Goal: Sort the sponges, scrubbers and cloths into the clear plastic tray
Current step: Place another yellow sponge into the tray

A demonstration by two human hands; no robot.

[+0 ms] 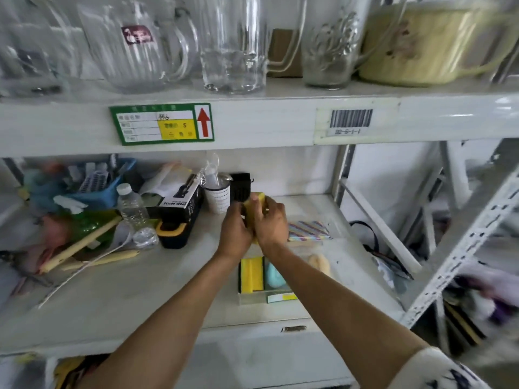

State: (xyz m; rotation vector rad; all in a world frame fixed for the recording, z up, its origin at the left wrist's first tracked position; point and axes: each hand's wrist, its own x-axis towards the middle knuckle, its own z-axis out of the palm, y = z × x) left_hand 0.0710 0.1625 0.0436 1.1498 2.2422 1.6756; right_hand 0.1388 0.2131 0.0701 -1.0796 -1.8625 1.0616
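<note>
Both my hands hold one yellow sponge [254, 204] above the middle of the white shelf. My left hand [235, 230] grips its left side, my right hand [271, 223] wraps its right side. Below my wrists stands the clear plastic tray [252, 300]. In it lie a yellow sponge with a dark edge [252, 273], a light blue sponge [273, 276] and a beige puff [320, 262]. A striped cloth [309, 230] lies flat on the shelf just right of my right hand.
A black scrubber-like block [240, 188] and a white cup [217, 199] stand behind my hands. To the left are a spray-bottle box [179, 204], a water bottle [133, 210], a blue basket [92, 189] and wooden sticks [81, 244]. Glass jugs [233, 43] fill the shelf above.
</note>
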